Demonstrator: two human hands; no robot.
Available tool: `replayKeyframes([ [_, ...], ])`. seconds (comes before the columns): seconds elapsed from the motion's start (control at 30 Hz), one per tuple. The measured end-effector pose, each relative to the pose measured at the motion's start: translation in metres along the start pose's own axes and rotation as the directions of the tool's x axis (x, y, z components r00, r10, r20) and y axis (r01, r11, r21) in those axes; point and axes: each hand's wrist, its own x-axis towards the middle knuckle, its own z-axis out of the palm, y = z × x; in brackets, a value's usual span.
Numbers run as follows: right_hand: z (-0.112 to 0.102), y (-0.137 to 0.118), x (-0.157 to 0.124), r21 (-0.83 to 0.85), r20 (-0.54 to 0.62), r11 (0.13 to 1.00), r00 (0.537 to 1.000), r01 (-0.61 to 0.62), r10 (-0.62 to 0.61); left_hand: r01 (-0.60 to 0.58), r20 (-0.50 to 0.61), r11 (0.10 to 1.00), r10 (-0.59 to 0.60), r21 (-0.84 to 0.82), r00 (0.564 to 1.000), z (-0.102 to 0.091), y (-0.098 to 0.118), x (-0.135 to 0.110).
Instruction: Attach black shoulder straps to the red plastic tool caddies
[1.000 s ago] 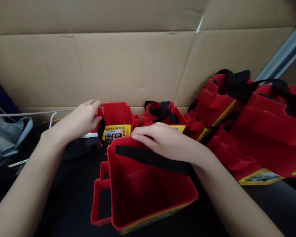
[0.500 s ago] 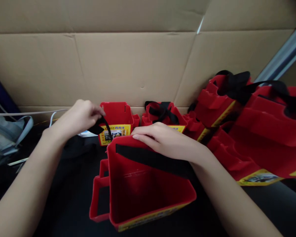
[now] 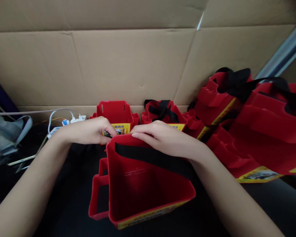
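Note:
A red plastic tool box (image 3: 138, 184) is tilted toward me, its open mouth facing me and a yellow label along its lower edge. A black webbing strap (image 3: 148, 157) comes through a slot near its upper left corner and crosses the inside of its back wall. My right hand (image 3: 160, 136) is closed over the back rim, thumb along the edge, other fingers partly hidden behind. Just behind the upper left corner, my left hand (image 3: 98, 130) pinches the strap, of which only a small dark bit shows at the fingertips.
Against the cardboard wall (image 3: 135, 65) stand a red box without a visible strap (image 3: 113, 110) and a strapped red box (image 3: 171, 108). More strapped boxes (image 3: 263, 128) are stacked at right. A white power strip (image 3: 77, 119) with cables and a grey bag (image 3: 2, 135) lie at left.
My left hand has moved right and down, drawing the strap end in to the box's upper left corner. My right hand and the held box have hardly moved.

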Motion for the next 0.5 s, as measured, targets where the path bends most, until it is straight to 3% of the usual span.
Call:
replayKeyframes([
  [0.03, 0.000, 0.000, 0.000, 0.004, 0.007, 1.000, 1.000, 0.005, -0.005, 0.097, -0.091, 0.993, -0.091, 0.063, 0.992, -0.001, -0.005, 0.000],
  [0.07, 0.000, 0.001, 0.000, 0.011, 0.011, 1.000, 1.000, 0.013, -0.013, 0.235, -0.215, 0.963, -0.204, 0.132, 0.955, -0.003, -0.011, -0.001],
  [0.1, 0.000, 0.001, 0.000, 0.019, 0.012, 1.000, 1.000, 0.022, -0.022, 0.391, -0.349, 0.903, -0.313, 0.180, 0.883, -0.005, -0.019, -0.002],
  [0.17, 0.000, 0.002, 0.000, 0.030, 0.005, 0.999, 1.000, 0.027, -0.027, 0.642, -0.551, 0.743, -0.461, 0.189, 0.696, -0.009, -0.034, -0.008],
  [0.2, 0.000, 0.002, 0.000, 0.032, 0.001, 0.999, 1.000, 0.019, -0.019, 0.706, -0.596, 0.685, -0.496, 0.178, 0.632, -0.010, -0.041, -0.010],
  [0.23, 0.000, 0.002, 0.000, 0.034, -0.004, 0.999, 1.000, 0.005, -0.005, 0.738, -0.611, 0.653, -0.516, 0.173, 0.600, -0.010, -0.045, -0.012],
  [0.27, 0.001, 0.002, 0.000, 0.036, -0.007, 0.999, 1.000, -0.008, 0.008, 0.733, -0.602, 0.656, -0.515, 0.181, 0.610, -0.009, -0.046, -0.013],
  [0.3, 0.001, 0.001, 0.000, 0.040, -0.010, 0.999, 1.000, -0.017, 0.017, 0.697, -0.583, 0.689, -0.488, 0.199, 0.649, -0.008, -0.045, -0.013],
  [0.33, 0.001, 0.001, 0.000, 0.045, -0.010, 0.999, 1.000, -0.021, 0.021, 0.618, -0.547, 0.754, -0.428, 0.223, 0.720, -0.006, -0.041, -0.011],
  [0.4, 0.000, 0.000, 0.000, 0.053, -0.009, 0.998, 1.000, -0.016, 0.016, 0.328, -0.400, 0.916, -0.219, 0.229, 0.890, -0.002, -0.029, -0.007],
  [0.43, 0.000, 0.000, 0.000, 0.057, -0.009, 0.998, 1.000, -0.010, 0.011, 0.161, -0.290, 0.969, -0.102, 0.186, 0.952, 0.000, -0.022, -0.004],
  [0.5, 0.000, 0.001, -0.001, 0.062, -0.012, 0.998, 1.000, 0.001, 0.000, -0.049, -0.080, 0.998, 0.051, 0.031, 0.996, 0.002, -0.010, 0.001],
])
